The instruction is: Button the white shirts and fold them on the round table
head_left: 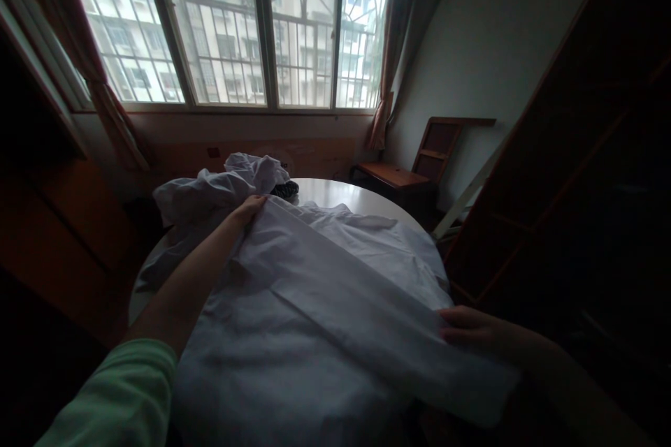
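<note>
A white shirt lies spread over the round table, its long sleeve running diagonally across the body towards the lower right. My left hand is closed on the shirt's upper left part, near the far end of that sleeve. At the right, my right hand has its fingers on the sleeve's edge, closed around the cloth; the thumb is hidden. The cuff end hangs past this hand at the lower right. Just beyond my left hand sits a crumpled heap of white cloth, with a dark patterned piece beside it.
The white round table shows at its far rim. A wooden chair stands behind it at the right, near a pale slanted leg or bar. Dark wooden furniture rises at the right. Barred windows and curtains are at the back.
</note>
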Demonstrator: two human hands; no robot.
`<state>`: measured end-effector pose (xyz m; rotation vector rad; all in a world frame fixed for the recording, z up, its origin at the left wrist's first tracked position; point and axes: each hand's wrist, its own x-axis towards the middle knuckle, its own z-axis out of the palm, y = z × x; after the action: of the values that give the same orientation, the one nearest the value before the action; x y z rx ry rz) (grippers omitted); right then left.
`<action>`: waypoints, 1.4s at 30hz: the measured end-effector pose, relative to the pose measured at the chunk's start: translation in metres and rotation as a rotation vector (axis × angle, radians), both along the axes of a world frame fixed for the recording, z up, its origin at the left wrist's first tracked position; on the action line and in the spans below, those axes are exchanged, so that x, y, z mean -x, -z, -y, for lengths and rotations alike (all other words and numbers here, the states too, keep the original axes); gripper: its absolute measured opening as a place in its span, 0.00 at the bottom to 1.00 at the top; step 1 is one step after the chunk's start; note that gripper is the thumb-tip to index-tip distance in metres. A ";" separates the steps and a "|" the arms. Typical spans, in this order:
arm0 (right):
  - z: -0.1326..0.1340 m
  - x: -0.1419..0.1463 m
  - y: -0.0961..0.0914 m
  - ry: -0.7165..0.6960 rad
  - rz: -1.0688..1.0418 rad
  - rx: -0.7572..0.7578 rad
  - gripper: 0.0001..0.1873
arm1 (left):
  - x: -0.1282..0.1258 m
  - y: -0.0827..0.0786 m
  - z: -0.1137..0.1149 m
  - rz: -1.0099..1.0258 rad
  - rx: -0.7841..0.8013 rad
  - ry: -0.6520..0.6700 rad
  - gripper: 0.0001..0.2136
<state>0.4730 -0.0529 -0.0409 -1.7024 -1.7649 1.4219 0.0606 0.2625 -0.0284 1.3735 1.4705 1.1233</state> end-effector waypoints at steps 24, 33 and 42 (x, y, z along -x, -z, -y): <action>-0.100 0.038 0.049 -0.112 0.580 -0.810 0.21 | -0.049 -0.001 0.005 -1.096 -0.442 0.098 0.14; -0.111 0.031 0.044 -0.035 0.691 -0.767 0.17 | -0.081 0.011 -0.014 -1.133 -0.654 -0.030 0.23; -0.109 0.032 0.060 0.011 0.742 -0.757 0.27 | -0.082 0.069 0.012 -1.172 -0.609 0.314 0.22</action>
<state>0.4412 0.0562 -0.1009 -1.8450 -2.2094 -0.0150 0.1426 0.2501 -0.0971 2.8797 1.5643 0.5220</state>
